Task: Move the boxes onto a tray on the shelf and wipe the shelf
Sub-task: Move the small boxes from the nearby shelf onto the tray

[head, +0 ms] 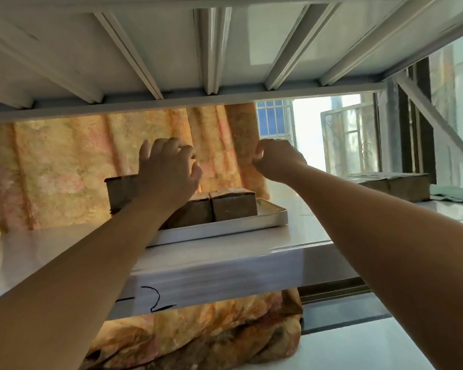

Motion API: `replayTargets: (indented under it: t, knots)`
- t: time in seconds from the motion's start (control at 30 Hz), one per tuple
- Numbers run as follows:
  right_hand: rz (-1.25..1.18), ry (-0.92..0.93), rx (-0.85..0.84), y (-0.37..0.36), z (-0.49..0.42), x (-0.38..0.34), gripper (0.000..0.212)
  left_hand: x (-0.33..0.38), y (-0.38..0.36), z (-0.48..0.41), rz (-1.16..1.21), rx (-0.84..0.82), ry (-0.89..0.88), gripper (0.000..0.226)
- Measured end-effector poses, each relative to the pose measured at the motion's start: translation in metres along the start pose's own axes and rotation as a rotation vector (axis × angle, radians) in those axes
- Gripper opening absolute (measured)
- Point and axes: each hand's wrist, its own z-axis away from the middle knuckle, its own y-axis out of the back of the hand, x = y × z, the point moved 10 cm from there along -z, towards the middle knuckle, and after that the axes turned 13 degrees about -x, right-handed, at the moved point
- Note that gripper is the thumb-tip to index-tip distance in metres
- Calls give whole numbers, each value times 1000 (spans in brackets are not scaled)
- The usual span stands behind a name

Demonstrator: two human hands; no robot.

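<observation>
A white tray [225, 229] lies on the white shelf [51, 249]. It holds brown cardboard boxes: a taller one [120, 193] at the left, a low one [195, 212] in the middle and another low one [235, 205] at the right. My left hand [166, 172] hovers above the boxes with its fingers spread and nothing in it; it hides part of the tall box. My right hand [275, 158] is raised to the right of the tray, fingers curled, holding nothing that I can see.
Another cardboard box [393, 184] sits on the shelf at the far right beside a green cloth [455, 194]. The upper shelf's underside [211, 49] hangs close overhead. An orange patterned curtain [78, 161] hangs behind, and a window [305, 129] lies beyond.
</observation>
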Motion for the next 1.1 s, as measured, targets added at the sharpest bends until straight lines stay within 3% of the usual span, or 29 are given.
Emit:
replayTargets:
  t: [0.27,0.43,0.57,0.77,0.9,1.03,1.1]
  knots:
    - [121,-90,98,43,14,75,25,129,5,-43,241,-38,-198,35]
    - [147,-229,77,56,25,144,24,212,-27,-63,527,-352,-218,28]
    - [177,-300,-93,49,23,204,27,271,-67,-69,537,-601,-183,32]
    - [117,-232,-367,43,24,266,41,333,-111,-83,319,-756,-135,48]
    - [21,-182,-405,46,23,276,44,341,-128,-73,343,-924,14,59]
    - [47,-170,-459,43,23,273,36,341,-128,-70,520,-1034,145,36]
    - [52,-169,-475,42,26,270,29,339,-132,-69,548,-1064,180,36]
